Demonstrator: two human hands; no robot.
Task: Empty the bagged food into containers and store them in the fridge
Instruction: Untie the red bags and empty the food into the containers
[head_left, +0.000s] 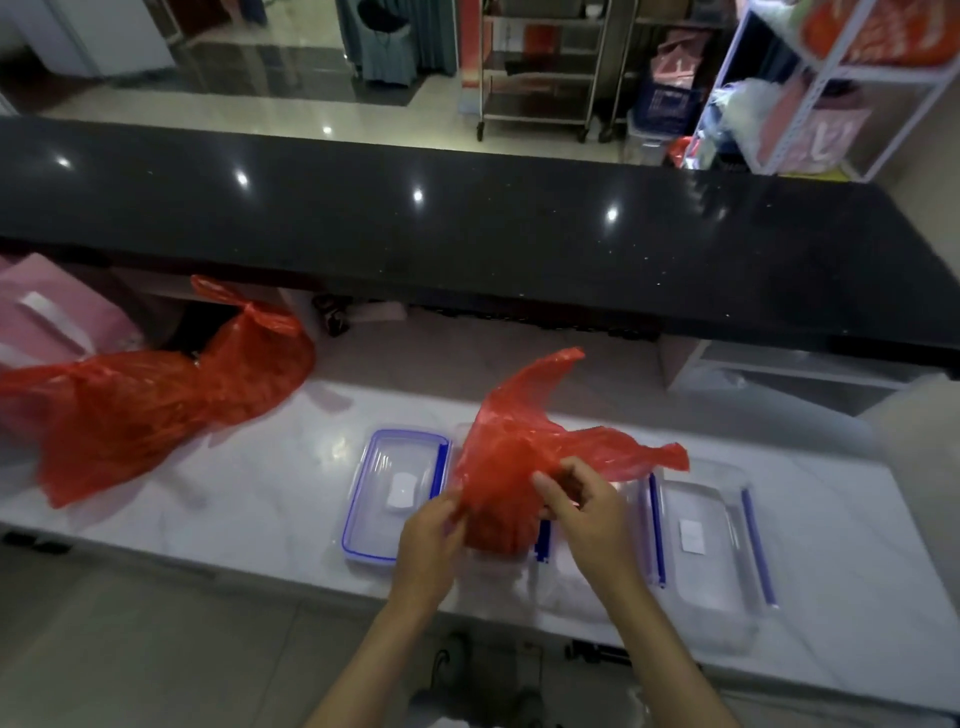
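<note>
On a white marble-look worktop (270, 499), a thin red plastic bag (519, 457) is held up over the middle by two bare hands. Its left edge is pinched by the curled fingers of the left hand (431, 535), and its right side is gripped between thumb and fingers of the right hand (587, 509). Just left of the bag, a clear rectangular plastic container with a blue rim (395, 493) is seen; a second clear container with blue clips (706, 540) lies to the right. Far left, a knotted, fuller red plastic bag (156, 395) is resting.
</note>
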